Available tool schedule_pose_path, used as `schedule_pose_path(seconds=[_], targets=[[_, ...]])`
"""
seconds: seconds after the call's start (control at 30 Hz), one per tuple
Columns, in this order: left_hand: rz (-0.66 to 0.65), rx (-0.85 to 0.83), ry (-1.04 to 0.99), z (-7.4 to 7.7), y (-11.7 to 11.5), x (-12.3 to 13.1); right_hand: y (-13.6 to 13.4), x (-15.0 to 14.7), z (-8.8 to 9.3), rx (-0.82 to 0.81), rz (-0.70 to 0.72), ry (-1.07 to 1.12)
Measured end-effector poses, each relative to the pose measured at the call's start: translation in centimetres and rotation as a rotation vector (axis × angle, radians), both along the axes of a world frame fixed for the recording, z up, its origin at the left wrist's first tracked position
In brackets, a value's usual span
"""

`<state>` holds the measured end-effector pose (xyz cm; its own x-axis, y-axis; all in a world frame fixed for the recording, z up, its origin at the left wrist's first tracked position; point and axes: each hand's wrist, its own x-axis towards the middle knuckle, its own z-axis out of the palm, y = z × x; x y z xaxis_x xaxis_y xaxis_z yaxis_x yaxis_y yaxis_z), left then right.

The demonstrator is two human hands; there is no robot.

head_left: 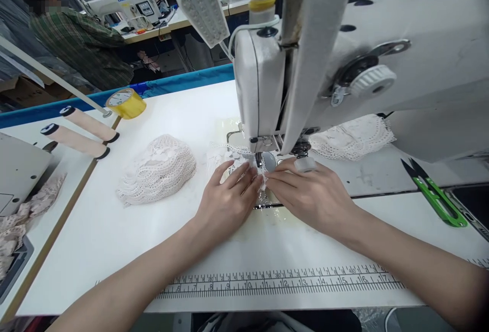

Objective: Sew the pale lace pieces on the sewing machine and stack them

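A strip of white lace [239, 157] lies under the needle area of a white sewing machine [263, 82]. My left hand [231, 197] bends over the lace just left of the presser foot [259, 160], its index fingertip at the lace edge and the thumb hidden. From the right, my right hand [315, 194] pinches the same lace close to the foot, thumb and fingers together. A pale band [305, 164] is around one of its fingers. Left of my hands sits a heap of white lace [156, 169]. More lace [351, 138] lies behind the needle, under the machine arm.
Green-handled scissors [439, 197] lie at the right. A printed ruler [282, 282] runs along the table's front edge. Two thread cones [78, 138] and yellow tape [126, 103] are at the left. A person [80, 47] sits near another sewing machine [124, 6].
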<state>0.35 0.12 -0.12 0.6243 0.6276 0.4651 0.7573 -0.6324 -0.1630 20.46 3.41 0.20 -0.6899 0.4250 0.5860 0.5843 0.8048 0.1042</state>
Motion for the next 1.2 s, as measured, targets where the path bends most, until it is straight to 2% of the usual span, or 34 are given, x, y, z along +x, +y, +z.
schedule_pose_path(seconds=[0.3, 0.7, 0.93, 1.2], targets=[[0.025, -0.016, -0.029, -0.3, 0.9, -0.2, 0.5, -0.1, -0.2, 0.037, -0.05, -0.013], [-0.003, -0.002, -0.021, 0.3, -0.6, 0.1, -0.1, 0.0, -0.1, -0.033, -0.019, 0.017], [0.006, 0.006, -0.016, 0.2, -0.4, 0.0, -0.1, 0.1, -0.2, -0.051, -0.01, -0.008], [0.015, 0.014, -0.026, -0.2, 0.3, -0.2, 0.2, -0.1, -0.3, -0.033, -0.061, -0.05]])
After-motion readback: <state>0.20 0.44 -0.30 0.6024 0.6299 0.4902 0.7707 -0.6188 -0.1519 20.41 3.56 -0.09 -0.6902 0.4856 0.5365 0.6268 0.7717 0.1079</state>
